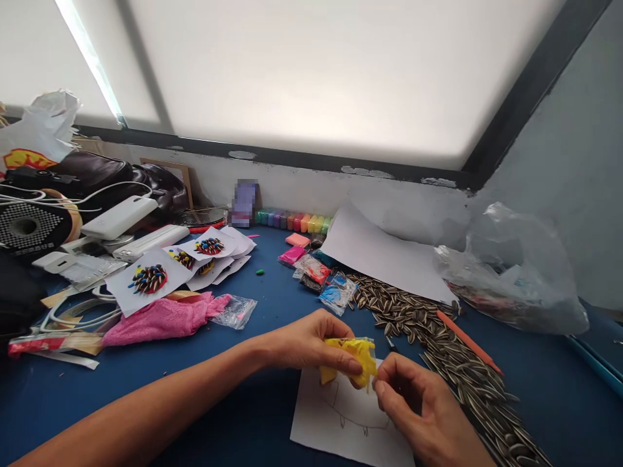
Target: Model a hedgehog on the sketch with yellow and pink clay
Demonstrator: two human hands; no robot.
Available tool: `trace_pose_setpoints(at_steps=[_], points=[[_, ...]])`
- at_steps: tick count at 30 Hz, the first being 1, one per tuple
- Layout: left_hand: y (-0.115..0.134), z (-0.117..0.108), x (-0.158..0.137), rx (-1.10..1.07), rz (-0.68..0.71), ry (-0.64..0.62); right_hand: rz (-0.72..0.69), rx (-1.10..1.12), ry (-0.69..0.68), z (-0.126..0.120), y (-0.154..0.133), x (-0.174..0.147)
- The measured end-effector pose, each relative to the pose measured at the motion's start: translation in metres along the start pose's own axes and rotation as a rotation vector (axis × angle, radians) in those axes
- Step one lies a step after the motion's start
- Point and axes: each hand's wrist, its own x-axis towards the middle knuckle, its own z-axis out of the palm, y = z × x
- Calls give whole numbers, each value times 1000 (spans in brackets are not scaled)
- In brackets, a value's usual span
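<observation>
My left hand [311, 344] grips a small clear packet of yellow modelling clay [363, 357], thumb on top. Close to the packet's right edge is my right hand [418, 402], its thumb and forefinger pinched together at the yellow clay. Whether a bit of clay sits between those fingertips is too small to make out. Beneath both hands lies a white sheet of paper [316, 421] with a pencil outline drawn on it. Striped sunflower seeds [462, 363] are heaped beside my right hand, with an orange stick-like tool [467, 340] resting on them.
Packets of coloured clay [338, 292] lie beyond my hands, before a row of clay blocks [296, 222]. A pink cloth [160, 318] and paper cards with seed figures [150, 279] are at left, near white power banks [119, 217]. A clear plastic bag [525, 279] stands right.
</observation>
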Motion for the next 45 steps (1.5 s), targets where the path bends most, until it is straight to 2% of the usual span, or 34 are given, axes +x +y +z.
trace_pose_setpoints(at_steps=[6,17,26,32,34,40,45], points=[[-3,1,1,4,13,1,7,36,-54,0,-3,-2],[0,5,1,23,-15,-13,-35,-5,-54,1,-6,-3],[3,5,1,-24,-15,25,-47,-86,42,-2,-2,-2],[1,4,1,-3,-34,35,-215,-266,134,0,1,-5],[0,5,1,8,-36,28,-237,-263,161,0,1,-5],[0,7,1,71,-24,34,-95,-164,67,-1,1,-3],[1,6,1,27,45,38,-83,-182,65,-3,7,0]])
